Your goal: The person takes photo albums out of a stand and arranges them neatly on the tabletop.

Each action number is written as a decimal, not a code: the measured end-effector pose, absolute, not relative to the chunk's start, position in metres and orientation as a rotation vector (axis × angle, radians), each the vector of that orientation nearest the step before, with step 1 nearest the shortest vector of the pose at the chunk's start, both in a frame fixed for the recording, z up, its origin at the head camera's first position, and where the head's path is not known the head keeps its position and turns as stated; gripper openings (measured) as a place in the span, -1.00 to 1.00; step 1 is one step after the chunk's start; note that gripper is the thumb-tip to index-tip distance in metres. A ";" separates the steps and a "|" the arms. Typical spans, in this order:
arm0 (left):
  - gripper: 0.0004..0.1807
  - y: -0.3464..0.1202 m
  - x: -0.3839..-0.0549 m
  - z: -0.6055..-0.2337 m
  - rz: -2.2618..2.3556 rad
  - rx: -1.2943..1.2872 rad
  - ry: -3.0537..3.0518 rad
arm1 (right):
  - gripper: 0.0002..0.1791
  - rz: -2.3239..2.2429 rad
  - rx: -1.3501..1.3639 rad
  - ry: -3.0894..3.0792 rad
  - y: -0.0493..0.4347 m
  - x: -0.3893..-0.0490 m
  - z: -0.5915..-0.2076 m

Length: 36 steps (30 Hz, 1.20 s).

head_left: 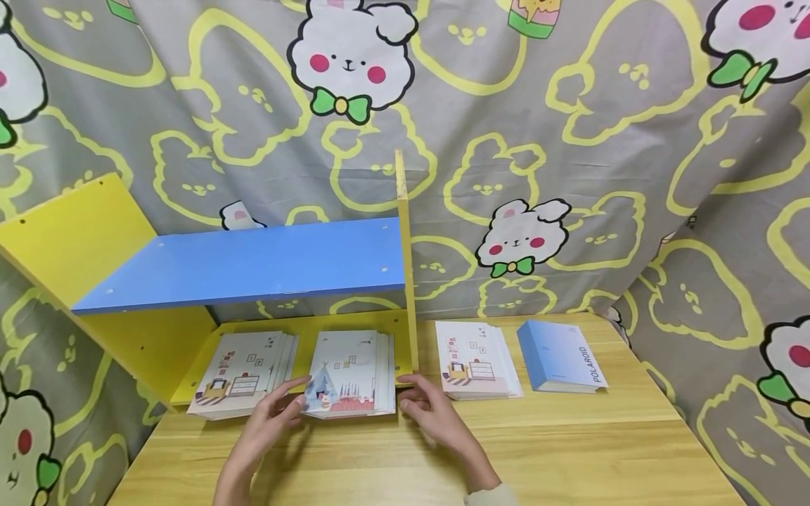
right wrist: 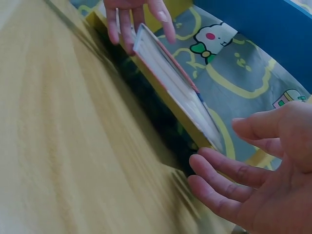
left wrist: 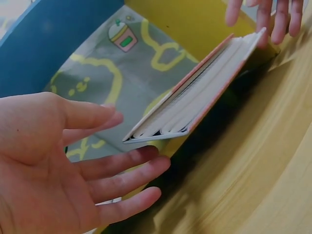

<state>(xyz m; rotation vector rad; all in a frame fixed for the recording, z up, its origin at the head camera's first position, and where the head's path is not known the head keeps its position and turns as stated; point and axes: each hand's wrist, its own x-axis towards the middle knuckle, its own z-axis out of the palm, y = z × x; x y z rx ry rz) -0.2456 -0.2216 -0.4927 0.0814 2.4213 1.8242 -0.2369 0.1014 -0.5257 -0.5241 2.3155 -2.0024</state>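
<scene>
A photo album [head_left: 344,372] with a tent picture on its cover lies on the yellow bottom board [head_left: 304,330] of a small shelf, its front edge jutting past the board. My left hand [head_left: 272,414] is at its left side, fingers spread and fingertips right at the front corner. On the other side, my right hand [head_left: 436,414] has relaxed fingers, close to the album's right edge and the foot of the shelf's side panel [head_left: 408,281]. The left wrist view shows the album's page edges [left wrist: 195,92] between both hands. Neither hand's fingers curl round it.
Another album [head_left: 237,372] lies on the bottom board at the left. Right of the shelf, on the wooden table [head_left: 569,450], are an album with an armchair picture [head_left: 474,358] and a blue POLAROID album [head_left: 560,355]. A blue shelf board [head_left: 253,263] spans above. Patterned cloth [head_left: 493,140] hangs behind.
</scene>
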 end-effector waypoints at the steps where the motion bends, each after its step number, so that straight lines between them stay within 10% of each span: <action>1: -0.49 -0.221 -0.246 -0.493 1.832 0.078 2.406 | -0.53 -2.016 -0.515 2.298 0.100 -0.238 -0.527; 36: -0.39 -0.215 -0.257 -0.514 1.903 0.177 2.233 | -0.46 -2.247 -0.218 1.976 0.066 -0.241 -0.546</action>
